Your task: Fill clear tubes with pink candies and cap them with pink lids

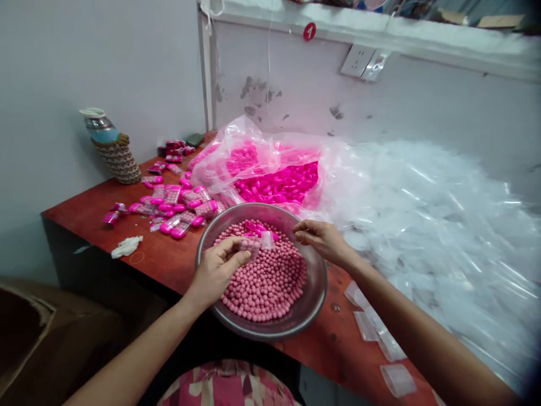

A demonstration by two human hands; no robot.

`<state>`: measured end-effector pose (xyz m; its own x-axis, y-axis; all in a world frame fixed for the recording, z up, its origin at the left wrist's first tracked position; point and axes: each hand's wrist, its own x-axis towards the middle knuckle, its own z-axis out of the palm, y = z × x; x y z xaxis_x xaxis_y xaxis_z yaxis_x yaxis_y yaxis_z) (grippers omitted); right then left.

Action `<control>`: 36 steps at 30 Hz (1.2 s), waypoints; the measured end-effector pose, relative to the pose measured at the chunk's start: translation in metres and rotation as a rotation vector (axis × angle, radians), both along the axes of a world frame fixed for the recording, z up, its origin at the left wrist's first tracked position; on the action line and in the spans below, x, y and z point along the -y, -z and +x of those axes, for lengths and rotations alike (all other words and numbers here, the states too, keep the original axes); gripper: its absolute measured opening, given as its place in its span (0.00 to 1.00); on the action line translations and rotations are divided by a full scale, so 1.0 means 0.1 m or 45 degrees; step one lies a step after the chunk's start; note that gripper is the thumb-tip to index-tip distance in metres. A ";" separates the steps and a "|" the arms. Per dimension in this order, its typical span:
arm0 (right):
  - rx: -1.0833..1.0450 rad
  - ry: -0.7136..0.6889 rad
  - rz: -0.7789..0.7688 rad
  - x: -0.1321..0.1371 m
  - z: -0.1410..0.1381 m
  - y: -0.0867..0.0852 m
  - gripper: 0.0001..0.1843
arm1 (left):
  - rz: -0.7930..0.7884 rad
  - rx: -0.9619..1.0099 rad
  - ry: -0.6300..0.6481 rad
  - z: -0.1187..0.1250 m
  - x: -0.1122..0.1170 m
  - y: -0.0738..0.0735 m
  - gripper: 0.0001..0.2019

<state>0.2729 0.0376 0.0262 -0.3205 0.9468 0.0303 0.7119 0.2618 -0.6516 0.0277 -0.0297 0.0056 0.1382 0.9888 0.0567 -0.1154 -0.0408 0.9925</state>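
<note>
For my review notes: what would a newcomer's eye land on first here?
Probably the metal bowl of pink beads at centre, the left hand holding a clear container over it. Behind the bowl, a plastic bag shows vivid pink pieces. A heap of clear plastic spreads at right.

head view | from wearer's head | facing forward and down | near bowl (wall beyond)

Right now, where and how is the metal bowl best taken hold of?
Probably grip the metal bowl by its rim, left and right sides together, coming from the near side. It is round, its rim is exposed on both sides, and loose pink beads lie in it, so a one-sided hold might tip it. The left hand, holding a small clear container, would need freeing first.
</note>
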 end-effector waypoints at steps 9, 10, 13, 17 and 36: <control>0.652 -0.199 0.190 -0.37 -0.50 0.22 0.11 | -0.163 0.431 -0.257 -0.05 -0.05 0.04 0.13; 0.668 -0.191 0.191 -0.41 -0.55 0.23 0.11 | -0.151 0.442 -0.291 -0.05 -0.06 0.05 0.12; 0.725 -0.187 0.200 -0.51 -0.68 0.29 0.11 | -0.136 0.434 -0.342 -0.05 -0.06 0.07 0.13; 0.760 -0.190 0.219 -0.58 -0.87 0.37 0.15 | -0.141 0.429 -0.337 -0.05 -0.06 0.09 0.14; -0.693 -0.215 -0.388 0.22 -0.93 0.07 0.14 | -0.151 0.353 -0.162 -0.05 -0.07 0.07 0.12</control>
<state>0.1801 0.0152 0.0196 -0.4807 0.8763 -0.0317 0.2238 0.0877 -0.9707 0.0223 -0.0225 -0.0010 0.0083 0.9991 -0.0417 -0.3831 0.0417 0.9228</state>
